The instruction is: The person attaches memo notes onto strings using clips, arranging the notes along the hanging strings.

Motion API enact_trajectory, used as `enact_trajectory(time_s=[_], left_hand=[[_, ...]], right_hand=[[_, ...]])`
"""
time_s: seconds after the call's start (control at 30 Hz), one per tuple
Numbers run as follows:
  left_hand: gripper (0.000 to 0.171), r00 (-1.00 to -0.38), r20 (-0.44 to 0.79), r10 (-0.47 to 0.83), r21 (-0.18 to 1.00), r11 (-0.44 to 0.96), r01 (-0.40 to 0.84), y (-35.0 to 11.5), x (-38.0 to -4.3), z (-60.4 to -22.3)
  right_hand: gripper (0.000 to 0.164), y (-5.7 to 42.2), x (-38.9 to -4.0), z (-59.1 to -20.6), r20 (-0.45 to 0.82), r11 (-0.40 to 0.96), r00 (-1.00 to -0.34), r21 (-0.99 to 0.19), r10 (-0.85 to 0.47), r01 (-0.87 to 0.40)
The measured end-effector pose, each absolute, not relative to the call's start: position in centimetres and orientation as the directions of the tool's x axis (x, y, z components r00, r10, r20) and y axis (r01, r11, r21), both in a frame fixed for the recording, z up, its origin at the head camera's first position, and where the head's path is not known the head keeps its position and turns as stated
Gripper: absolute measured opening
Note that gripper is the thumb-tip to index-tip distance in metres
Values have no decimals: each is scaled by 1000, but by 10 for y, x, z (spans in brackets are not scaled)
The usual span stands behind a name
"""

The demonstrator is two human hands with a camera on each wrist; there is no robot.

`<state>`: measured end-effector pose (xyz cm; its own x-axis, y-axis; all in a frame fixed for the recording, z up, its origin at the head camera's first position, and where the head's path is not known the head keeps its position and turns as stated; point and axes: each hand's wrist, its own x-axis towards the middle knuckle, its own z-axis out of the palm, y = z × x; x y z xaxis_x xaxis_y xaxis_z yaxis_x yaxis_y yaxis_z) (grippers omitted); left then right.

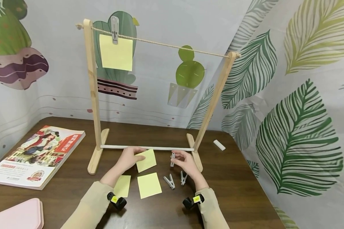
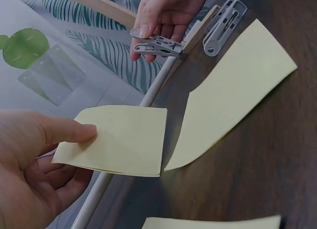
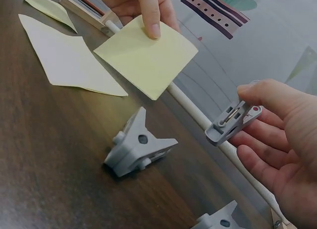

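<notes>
Between thumb and fingers my left hand (image 1: 131, 158) pinches a yellow sticky note (image 1: 147, 161), lifted in front of the rack's white bottom bar (image 1: 149, 148). To its right, my right hand (image 1: 185, 162) pinches a grey clothespin (image 1: 173, 159) by its handle end; the right wrist view shows this clothespin (image 3: 233, 119) with thumb on top and fingers beneath. Two more yellow notes lie on the table, one note (image 1: 149, 185) in the middle and another note (image 1: 122, 186) partly behind the left forearm. Near the right hand lie two grey clothespins, one clothespin (image 1: 169, 182) fully visible and another clothespin (image 1: 183, 178).
A wooden rack post (image 1: 93, 86) and a second post (image 1: 215, 98) carry a rope (image 1: 166, 44). On its left part a clothespin (image 1: 115, 30) holds a yellow note (image 1: 116, 54). A magazine (image 1: 37, 156) and pink case (image 1: 18, 216) lie left, a white block (image 1: 219, 145) right.
</notes>
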<state>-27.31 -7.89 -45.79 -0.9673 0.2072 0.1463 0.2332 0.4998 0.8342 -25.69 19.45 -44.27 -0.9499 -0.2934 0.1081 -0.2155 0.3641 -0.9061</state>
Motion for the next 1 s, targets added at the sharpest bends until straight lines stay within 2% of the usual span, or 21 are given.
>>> enact_trajectory(time_s=[0.17,0.43,0.83,1.0], left_hand=[[23,-975,129,184,846,492,205,-77,-274,-456],[20,-975,168,148,849,480,219,-79,-279,-449],[15,-962,265,68,839,475,264,-85,-284,-432],[15,-943,327,63,808,498,314,-88,-286,-422]], right_hand=[[38,194,-258,-441,118,345,-946,-911,-302,-224],[37,190,-262,-433,127,326,-937,-915,-326,-237],[34,191,-292,-414,250,375,-886,-836,-390,-401],[32,185,-300,-389,305,419,-854,-769,-422,-482]])
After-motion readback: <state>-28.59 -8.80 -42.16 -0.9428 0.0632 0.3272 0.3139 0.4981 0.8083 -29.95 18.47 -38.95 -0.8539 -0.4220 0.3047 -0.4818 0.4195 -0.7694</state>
